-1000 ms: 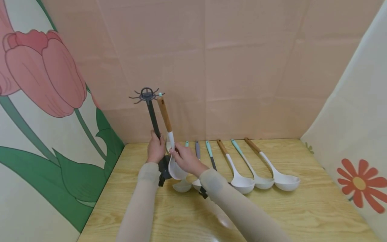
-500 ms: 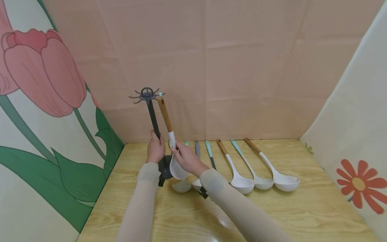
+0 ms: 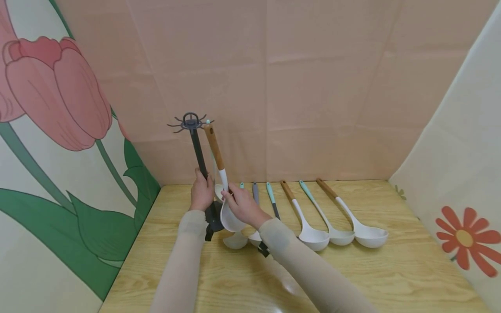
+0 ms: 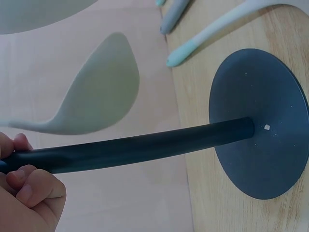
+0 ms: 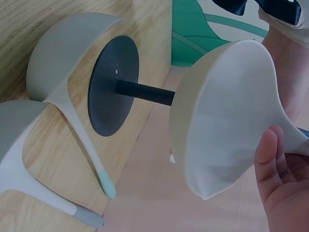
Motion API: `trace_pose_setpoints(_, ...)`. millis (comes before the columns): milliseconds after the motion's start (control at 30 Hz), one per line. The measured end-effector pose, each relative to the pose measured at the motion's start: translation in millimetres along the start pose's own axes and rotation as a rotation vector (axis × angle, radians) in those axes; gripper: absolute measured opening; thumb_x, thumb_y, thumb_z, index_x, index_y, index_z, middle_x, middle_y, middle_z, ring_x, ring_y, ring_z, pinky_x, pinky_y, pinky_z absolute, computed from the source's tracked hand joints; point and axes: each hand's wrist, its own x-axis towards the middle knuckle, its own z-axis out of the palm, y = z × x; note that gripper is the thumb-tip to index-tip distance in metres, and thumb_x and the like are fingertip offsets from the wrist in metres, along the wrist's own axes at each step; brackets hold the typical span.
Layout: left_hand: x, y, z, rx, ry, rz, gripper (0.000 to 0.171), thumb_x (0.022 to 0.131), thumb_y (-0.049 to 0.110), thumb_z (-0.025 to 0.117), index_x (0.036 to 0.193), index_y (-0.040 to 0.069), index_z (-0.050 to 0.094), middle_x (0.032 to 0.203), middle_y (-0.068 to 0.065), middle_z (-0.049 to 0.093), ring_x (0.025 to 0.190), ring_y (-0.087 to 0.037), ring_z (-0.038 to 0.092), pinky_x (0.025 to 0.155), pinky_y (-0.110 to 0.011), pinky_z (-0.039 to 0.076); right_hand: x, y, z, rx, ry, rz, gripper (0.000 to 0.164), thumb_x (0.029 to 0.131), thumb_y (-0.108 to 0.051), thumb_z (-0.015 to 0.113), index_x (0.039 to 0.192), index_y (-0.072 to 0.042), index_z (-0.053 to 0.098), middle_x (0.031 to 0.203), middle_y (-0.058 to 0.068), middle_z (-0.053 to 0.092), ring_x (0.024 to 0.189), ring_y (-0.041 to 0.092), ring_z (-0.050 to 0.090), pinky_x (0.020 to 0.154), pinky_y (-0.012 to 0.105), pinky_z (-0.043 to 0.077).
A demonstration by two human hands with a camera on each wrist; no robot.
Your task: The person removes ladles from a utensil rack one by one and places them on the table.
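My left hand (image 3: 201, 191) grips the upright pole (image 3: 198, 152) of a black utensil stand, fingers wrapped round it. Its round base (image 4: 260, 125) stands on the table. In my right hand (image 3: 244, 204) is a white ladle (image 3: 213, 148) with a wooden handle, held near where the stem meets the bowl (image 5: 231, 116). The ladle's handle end is up beside a hook of the stand's top ring (image 3: 190, 123); I cannot tell whether the hook passes through its hole. Behind the pole hangs a pale ladle (image 4: 106, 92), its turquoise tip showing at the hooks.
Several ladles lie in a row on the wooden table (image 3: 242, 282), handles toward the back wall. At the right end is a white ladle with a wooden handle (image 3: 369, 236); beside it lies a turquoise-handled ladle (image 3: 341, 237). A pink cloth wall (image 3: 297, 87) rises behind.
The held ladle has shifted slightly to the right at its stem, and more of the hanging ladle behind shows. My left hand and the stand have stayed in place.
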Motion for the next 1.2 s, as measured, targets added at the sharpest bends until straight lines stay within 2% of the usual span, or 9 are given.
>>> trace_pose_setpoints(333,-1.0,-0.4,-1.1,0.000,-0.013,-0.004,0.030,0.109,0.026,0.036,0.129,0.004,0.037,0.085,-0.017,0.058,0.072,-0.035,0.057,0.066,-0.049,0.046,-2,-2,-5,0.022,0.010,0.002,0.022,0.107,-0.024,0.046,0.104,-0.008,0.061,0.094,0.007,0.070,0.084,0.015,0.066,0.076,0.035,0.054)
trace_pose_setpoints(667,-2.1,3.0,-0.7,0.019,-0.005,-0.018,0.032,0.108,0.025,0.037,0.131,0.003,0.037,0.088,-0.020,0.061,0.078,-0.040,0.061,0.072,-0.054,0.048,-7,2,-11,-0.003,0.026,-0.013,0.020,0.107,-0.024,0.047,0.103,-0.009,0.059,0.090,0.002,0.069,0.072,0.011,0.060,0.067,0.029,0.049)
trace_pose_setpoints(933,-1.4,3.4,0.0,0.022,0.010,-0.019,0.032,0.107,0.024,0.039,0.131,0.003,0.037,0.092,-0.024,0.064,0.084,-0.044,0.063,0.077,-0.056,0.047,-13,7,-16,-0.007,0.034,0.003,0.022,0.107,-0.027,0.046,0.101,-0.011,0.059,0.089,0.002,0.068,0.071,0.011,0.058,0.067,0.029,0.049)
trace_pose_setpoints(1200,-1.2,1.7,1.4,0.008,0.008,0.001,0.030,0.108,0.024,0.036,0.129,0.003,0.037,0.089,-0.019,0.060,0.079,-0.040,0.061,0.073,-0.054,0.046,-20,14,-23,-0.007,0.053,0.022,0.021,0.107,-0.027,0.047,0.099,-0.012,0.060,0.084,-0.001,0.064,0.068,0.012,0.053,0.063,0.028,0.046)
